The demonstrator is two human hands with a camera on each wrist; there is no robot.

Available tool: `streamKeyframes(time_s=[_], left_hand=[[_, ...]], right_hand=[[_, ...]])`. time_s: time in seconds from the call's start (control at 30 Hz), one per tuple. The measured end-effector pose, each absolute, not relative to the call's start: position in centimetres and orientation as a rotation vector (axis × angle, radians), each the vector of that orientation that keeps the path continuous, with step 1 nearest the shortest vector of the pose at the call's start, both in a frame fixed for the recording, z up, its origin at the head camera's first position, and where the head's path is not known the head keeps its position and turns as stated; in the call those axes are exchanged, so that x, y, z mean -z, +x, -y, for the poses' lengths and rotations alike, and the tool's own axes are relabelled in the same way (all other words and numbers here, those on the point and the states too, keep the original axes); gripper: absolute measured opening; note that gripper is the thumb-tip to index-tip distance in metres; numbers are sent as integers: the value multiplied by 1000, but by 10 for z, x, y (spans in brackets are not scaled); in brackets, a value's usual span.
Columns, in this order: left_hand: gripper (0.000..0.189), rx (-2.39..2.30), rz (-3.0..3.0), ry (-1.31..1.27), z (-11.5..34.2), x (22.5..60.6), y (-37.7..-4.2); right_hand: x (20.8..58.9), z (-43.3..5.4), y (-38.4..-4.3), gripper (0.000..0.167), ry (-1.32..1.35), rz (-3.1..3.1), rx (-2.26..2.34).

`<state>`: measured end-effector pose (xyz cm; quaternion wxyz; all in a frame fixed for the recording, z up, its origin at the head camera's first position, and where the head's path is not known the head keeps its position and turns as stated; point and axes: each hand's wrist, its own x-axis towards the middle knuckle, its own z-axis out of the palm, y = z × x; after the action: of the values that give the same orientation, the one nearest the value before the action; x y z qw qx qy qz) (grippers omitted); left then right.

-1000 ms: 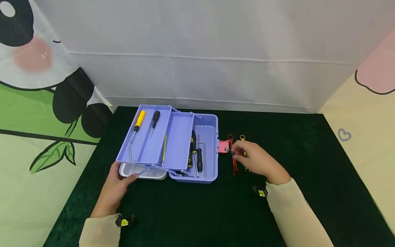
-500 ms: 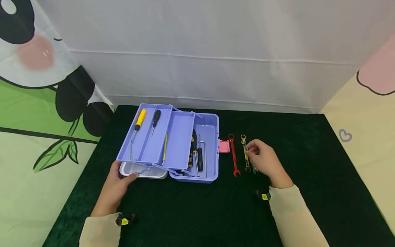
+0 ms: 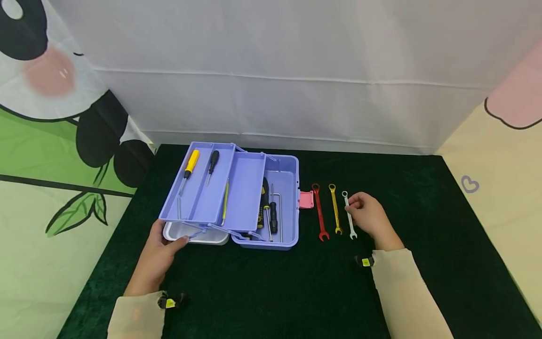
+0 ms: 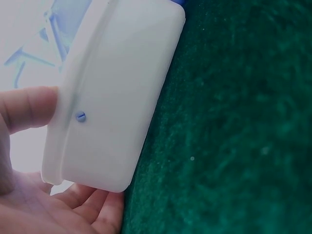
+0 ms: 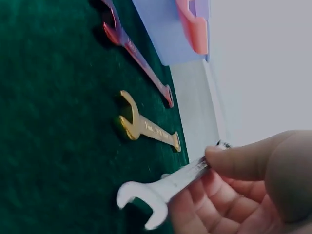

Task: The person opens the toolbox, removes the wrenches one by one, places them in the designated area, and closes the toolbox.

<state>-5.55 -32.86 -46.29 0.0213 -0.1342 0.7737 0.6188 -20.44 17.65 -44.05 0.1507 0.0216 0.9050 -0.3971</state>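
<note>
1. The dark green cloth (image 3: 271, 292) carries all the work: toolbox at the left, a row of wrenches to its right.
2. The purple toolbox (image 3: 271, 247) stands open with its trays (image 3: 247, 188) swung out, so the opening up looks done.
3. The left hand (image 3: 155, 258) grips the edge of the white lid (image 4: 117, 97), thumb on the rim, other fingers around the far edge.
4. The right hand (image 3: 371, 217) pinches the silver wrench (image 3: 350, 221) near its ring end, at the outer end of the row; whether the wrench touches the cloth I cannot tell.
5. The red wrench (image 3: 320, 214) and yellow wrench (image 3: 336, 209) lie apart, roughly parallel, unheld. I judge those two settled and the silver one unfinished, being in the fingers.
6. A yellow screwdriver (image 3: 191, 165) and a black screwdriver (image 3: 213, 161) lie in the top tray; more screwdrivers lie in the deep bottom, untouched.
7. A thin bent rod (image 3: 281, 216) lies in the bottom, also unhandled.
</note>
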Motion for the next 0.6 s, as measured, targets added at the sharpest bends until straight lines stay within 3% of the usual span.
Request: streamKeyframes(time_s=[0.6], left_hand=[[88,-1935,-2396,-410,329,461,-55]], right_hand=[[439,-175,-220,21,304,-2483,957]])
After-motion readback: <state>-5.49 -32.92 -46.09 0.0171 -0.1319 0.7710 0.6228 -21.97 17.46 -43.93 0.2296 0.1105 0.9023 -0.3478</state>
